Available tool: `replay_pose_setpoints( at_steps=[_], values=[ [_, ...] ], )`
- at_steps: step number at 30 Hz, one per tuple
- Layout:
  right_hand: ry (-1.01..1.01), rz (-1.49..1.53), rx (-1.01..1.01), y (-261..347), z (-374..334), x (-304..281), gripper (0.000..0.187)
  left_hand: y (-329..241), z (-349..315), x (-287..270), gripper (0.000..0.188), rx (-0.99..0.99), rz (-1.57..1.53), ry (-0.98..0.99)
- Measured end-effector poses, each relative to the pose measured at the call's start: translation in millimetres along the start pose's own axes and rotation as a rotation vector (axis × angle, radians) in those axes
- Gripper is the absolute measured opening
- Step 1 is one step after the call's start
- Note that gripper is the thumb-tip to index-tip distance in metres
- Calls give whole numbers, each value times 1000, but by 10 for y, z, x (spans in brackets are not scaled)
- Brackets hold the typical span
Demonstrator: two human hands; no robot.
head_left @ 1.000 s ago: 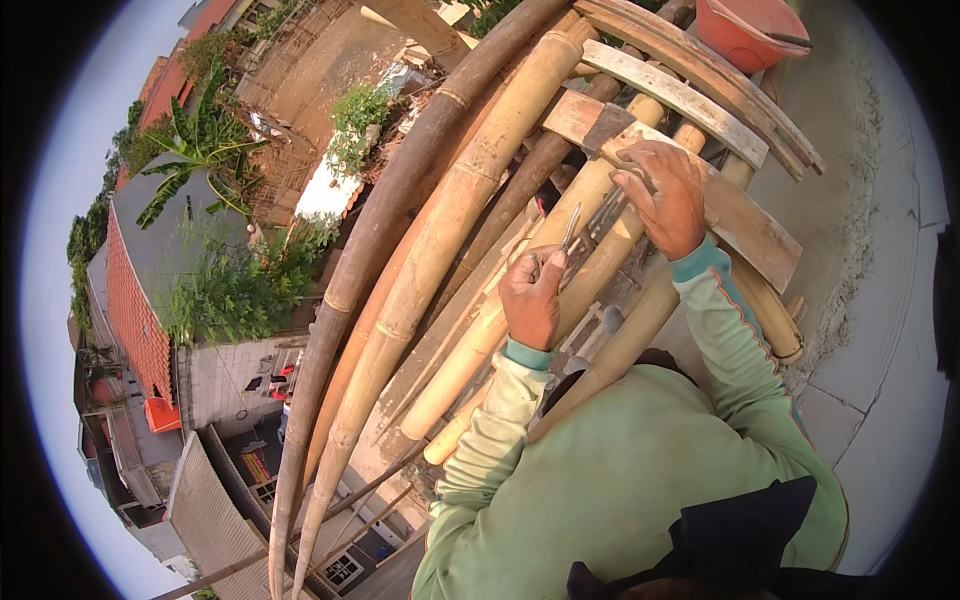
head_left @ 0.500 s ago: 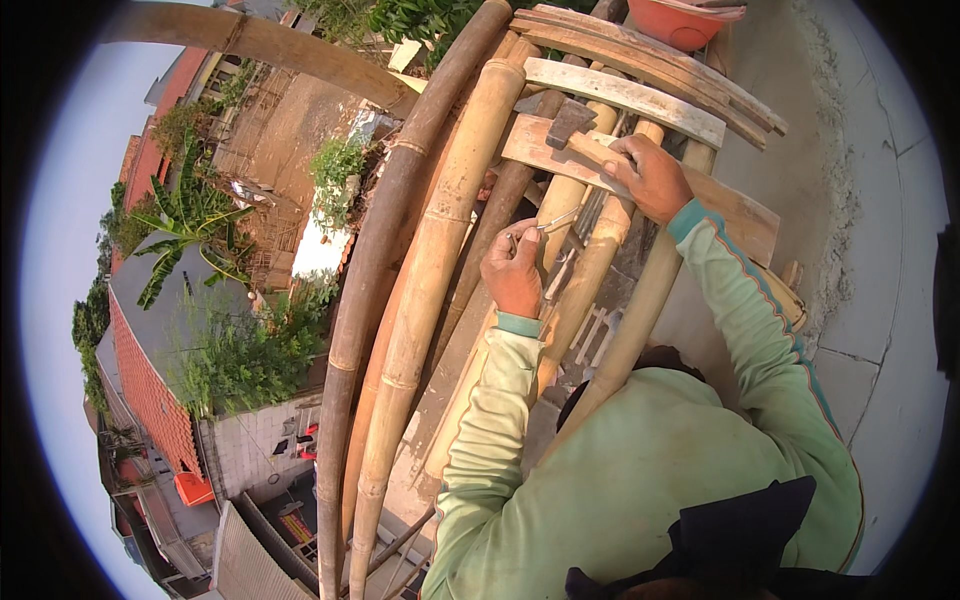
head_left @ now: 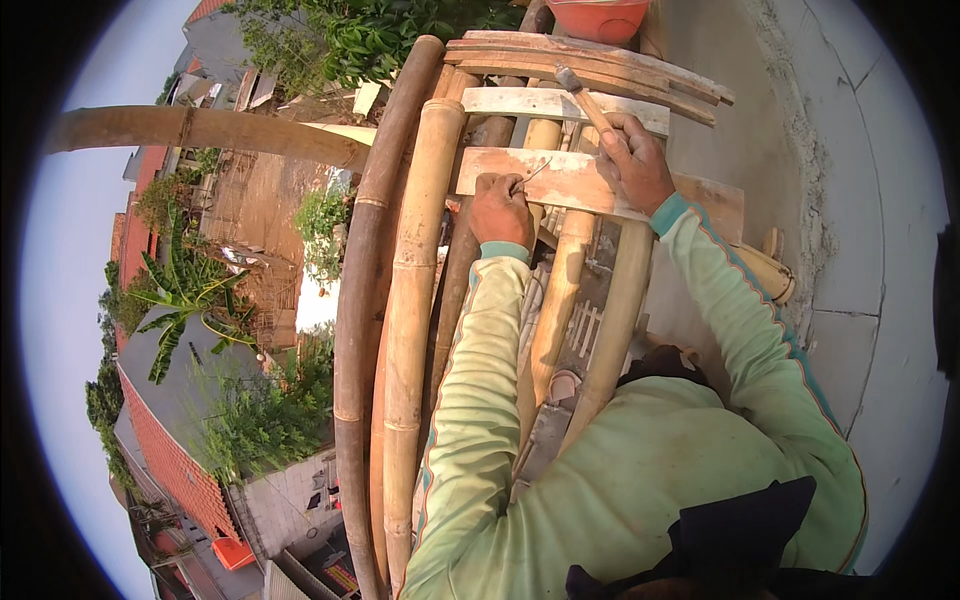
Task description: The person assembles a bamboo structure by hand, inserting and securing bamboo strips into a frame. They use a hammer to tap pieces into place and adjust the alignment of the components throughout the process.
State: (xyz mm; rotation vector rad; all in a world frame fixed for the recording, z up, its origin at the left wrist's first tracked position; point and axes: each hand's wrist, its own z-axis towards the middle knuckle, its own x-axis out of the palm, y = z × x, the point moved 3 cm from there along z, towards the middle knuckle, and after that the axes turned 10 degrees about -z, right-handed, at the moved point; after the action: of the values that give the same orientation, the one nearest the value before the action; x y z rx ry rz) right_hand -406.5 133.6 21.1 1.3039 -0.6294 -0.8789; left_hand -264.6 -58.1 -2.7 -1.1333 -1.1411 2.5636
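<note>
My right hand [head_left: 638,165] is wrapped round the wooden handle of a hammer [head_left: 590,106], whose metal head is raised up and to the left, over the boards. In my left hand [head_left: 502,212], closed at the near edge of a plank, is a thin nail [head_left: 537,170] pinched between the fingers and slanting up to the right. The reddish-brown plank [head_left: 700,196] lies crosswise over bamboo poles, under both hands. Just beyond it runs a whitish board [head_left: 510,102]. Whether the nail's tip touches wood I cannot tell.
Long bamboo poles [head_left: 408,300] and a darker pole [head_left: 355,310] line the left side, with a drop to roofs and plants beyond. Several stacked wood strips [head_left: 590,65] and an orange-red bucket [head_left: 600,18] are at the far end. A grey concrete surface [head_left: 850,250] lies right.
My left hand has moved forward from the gap between the poles to the plank's edge, carrying the nail. The hammer has lifted off the plank, its head now tilted up and away.
</note>
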Motion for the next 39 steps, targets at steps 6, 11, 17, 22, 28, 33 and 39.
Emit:
replay_pose_setpoints(
  at_steps=[6, 11, 17, 22, 28, 33, 39],
  values=[
    [-63, 154, 10, -145, 7, -59, 42, 167, 105, -43, 13, -23, -74, 28],
    [-102, 23, -142, -93, -160, -94, 59, 119, 152, -78, 10, -26, 113, 127],
    [67, -437, 22, 130, -618, -115, 67, 78, 173, -38, 11, -78, 162, 78],
    [135, -567, -203, 478, -761, 53, 64, 170, 153, -57, 12, -109, 103, 26],
    [215, -855, -231, 480, -848, 196, 64, 165, 143, -26, 13, -170, 31, -42],
    [147, -944, -354, 594, -802, 354, 65, 135, 123, -10, 14, -210, 3, -49],
    [144, -981, -425, 490, -665, 341, 65, 157, 135, -58, 14, -246, 44, -38]
  ],
)
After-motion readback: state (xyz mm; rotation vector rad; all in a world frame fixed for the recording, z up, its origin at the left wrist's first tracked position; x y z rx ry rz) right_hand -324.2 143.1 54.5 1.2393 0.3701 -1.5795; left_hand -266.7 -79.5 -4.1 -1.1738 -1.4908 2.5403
